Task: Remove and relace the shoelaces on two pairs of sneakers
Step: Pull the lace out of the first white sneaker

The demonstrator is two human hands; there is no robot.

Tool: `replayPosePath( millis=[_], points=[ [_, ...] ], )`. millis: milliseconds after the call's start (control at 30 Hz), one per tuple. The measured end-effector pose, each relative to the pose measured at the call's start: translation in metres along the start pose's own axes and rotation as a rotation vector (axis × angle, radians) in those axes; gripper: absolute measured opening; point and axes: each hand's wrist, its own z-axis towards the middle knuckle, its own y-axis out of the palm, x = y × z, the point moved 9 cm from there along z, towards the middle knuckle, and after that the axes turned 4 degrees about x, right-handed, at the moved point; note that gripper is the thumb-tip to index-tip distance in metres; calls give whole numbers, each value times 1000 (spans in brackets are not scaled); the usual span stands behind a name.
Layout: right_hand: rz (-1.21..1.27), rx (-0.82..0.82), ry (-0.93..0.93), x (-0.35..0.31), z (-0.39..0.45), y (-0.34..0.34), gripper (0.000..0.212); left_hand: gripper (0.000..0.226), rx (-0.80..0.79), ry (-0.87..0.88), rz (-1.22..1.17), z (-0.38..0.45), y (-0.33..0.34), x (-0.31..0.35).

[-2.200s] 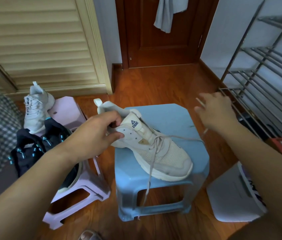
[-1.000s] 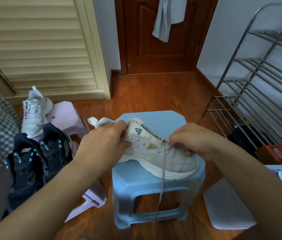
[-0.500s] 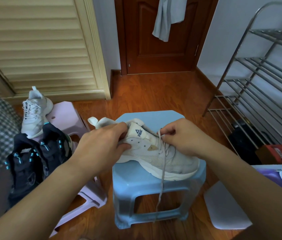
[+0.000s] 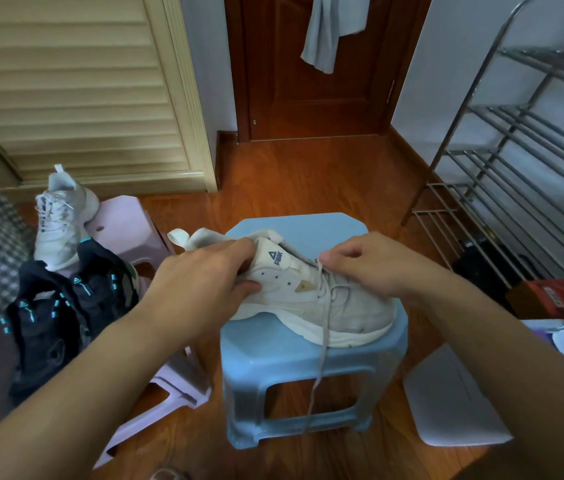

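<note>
a cream-white sneaker (image 4: pixel 311 299) lay on its sole on a light blue plastic stool (image 4: pixel 273 362) in the middle of a reddish wooden floor (image 4: pixel 308 181), heel to the left and toe to the right. the left hand (image 4: pixel 201 282) gripped the heel and collar of the sneaker, thumb on the near side and fingers curled over the opening next to the tongue with its dark logo. the right hand (image 4: pixel 374 265) hovered over the eyelets, its thumb and fingers pinched together on a pale shoelace (image 4: pixel 322 337) at the upper part of the lacing. one free end of that shoelace hung down over the near side of the sneaker and past the front of the stool.

to the left, a second white sneaker (image 4: pixel 60 216) leaned against a pale pink stool (image 4: pixel 124 223), and a pair of black sneakers with teal accents (image 4: pixel 62 306) sat just in front of it. a louvered wooden door (image 4: pixel 76 81) stood at far left, a dark brown door (image 4: pixel 315 98) with a grey cloth (image 4: pixel 332 26) hanging on it at far centre, and a metal shoe rack (image 4: pixel 522 161) on the right. a white shoebox lid (image 4: pixel 453 400) lay on the floor near right.
</note>
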Motion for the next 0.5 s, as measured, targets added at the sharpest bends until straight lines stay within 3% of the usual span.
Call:
replayPosePath(
  millis=[67,200,267,333,400,500],
  points=[
    [-60,-11,-99,-6,5,6,16,28,-3,-1,8,0,1,1],
    [-161,67,-211,-26,6,4,20,27,10,4,0,-1,-1,1],
    [-224,224,-113,-11,15,-14,18,26,18,1,-16,-2,-3,0],
    [-302,332,153,28,21,-40,19,24,23,5,-46,-3,-4,2],
    [-425,200,355,56,16,-42,16,24,26,35,-35,-5,-3,9],
    [-514,75,303,49,10,-29,17,24,45,50,-4,-4,-2,12]
  ],
)
